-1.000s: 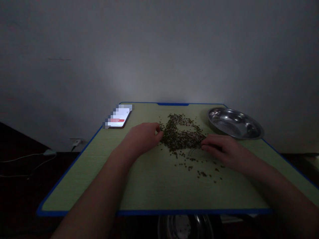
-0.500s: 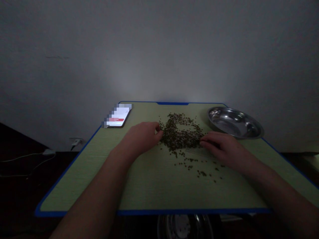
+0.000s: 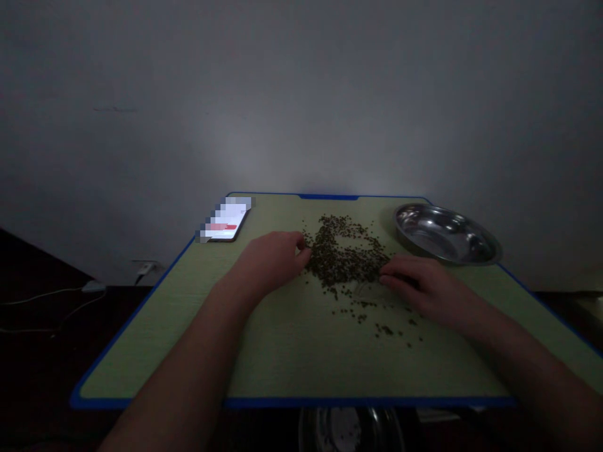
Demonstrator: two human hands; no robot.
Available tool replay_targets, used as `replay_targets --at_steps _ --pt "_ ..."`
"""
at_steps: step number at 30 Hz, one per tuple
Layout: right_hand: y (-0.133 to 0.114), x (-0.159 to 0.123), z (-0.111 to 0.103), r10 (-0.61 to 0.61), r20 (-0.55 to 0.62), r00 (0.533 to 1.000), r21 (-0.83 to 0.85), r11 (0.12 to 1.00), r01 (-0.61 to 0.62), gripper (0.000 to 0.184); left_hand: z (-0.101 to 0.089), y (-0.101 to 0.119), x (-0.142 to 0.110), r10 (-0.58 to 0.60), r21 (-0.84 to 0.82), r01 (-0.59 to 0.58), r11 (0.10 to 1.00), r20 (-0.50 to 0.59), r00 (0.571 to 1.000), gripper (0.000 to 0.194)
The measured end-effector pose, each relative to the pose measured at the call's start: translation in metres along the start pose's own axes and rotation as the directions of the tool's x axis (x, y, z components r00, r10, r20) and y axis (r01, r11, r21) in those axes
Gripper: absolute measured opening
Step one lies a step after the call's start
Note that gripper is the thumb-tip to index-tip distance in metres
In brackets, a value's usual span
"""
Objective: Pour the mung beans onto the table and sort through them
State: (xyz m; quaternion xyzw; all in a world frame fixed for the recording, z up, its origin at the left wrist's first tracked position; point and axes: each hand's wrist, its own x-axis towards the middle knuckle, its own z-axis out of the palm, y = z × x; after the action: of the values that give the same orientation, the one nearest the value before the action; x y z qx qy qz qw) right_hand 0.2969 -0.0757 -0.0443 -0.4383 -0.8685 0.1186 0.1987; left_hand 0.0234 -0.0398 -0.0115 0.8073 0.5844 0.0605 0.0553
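Observation:
A loose pile of small dark greenish-brown grains (image 3: 346, 260), perhaps seeds or dried buds, lies spread on the pale green table (image 3: 282, 351). Closed in a pinch, my left hand (image 3: 276, 254) is at the pile's left edge; whatever its fingertips hold is too small to make out. My right hand (image 3: 419, 282) pinches at the right edge, thumb and fingers together. From under those fingers a faint see-through piece, apparently clear plastic (image 3: 370, 290), reaches along the near side of the pile. Its full shape is hard to see in the dim light.
A shiny metal bowl (image 3: 447, 235) stands at the back right. At the back left lies a phone (image 3: 230, 216) with its screen lit. Scattered grains (image 3: 386, 329) lie nearer me. Below the front edge shows another metal bowl (image 3: 351, 430). A wall rises behind the table.
My right hand has shifted slightly toward me, and the clear piece beside it now looks more bent. My left hand has hardly moved. The whole view has drifted a little.

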Motion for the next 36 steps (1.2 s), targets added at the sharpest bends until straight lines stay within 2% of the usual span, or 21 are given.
replay_targets --at_steps 10,20,30,36 --pt "-0.006 0.003 0.003 -0.016 0.004 1.000 0.021 1.000 0.016 0.018 0.000 0.001 0.000 0.017 0.002 -0.017 1.000 -0.008 1.000 0.033" --pt "-0.012 0.013 0.007 -0.035 -0.034 0.999 -0.037 0.999 0.034 0.019 0.002 0.000 0.000 0.015 0.003 -0.015 1.000 -0.007 1.000 0.034" --pt "-0.019 0.026 -0.004 -0.154 0.187 0.970 0.030 0.988 0.151 0.022 0.001 0.001 -0.001 0.023 0.008 -0.023 1.000 -0.005 1.000 0.031" --pt "-0.016 0.026 0.000 -0.162 0.183 0.970 0.089 0.985 0.148 0.021 0.000 0.001 -0.003 0.038 0.003 -0.038 0.999 -0.022 0.999 0.030"
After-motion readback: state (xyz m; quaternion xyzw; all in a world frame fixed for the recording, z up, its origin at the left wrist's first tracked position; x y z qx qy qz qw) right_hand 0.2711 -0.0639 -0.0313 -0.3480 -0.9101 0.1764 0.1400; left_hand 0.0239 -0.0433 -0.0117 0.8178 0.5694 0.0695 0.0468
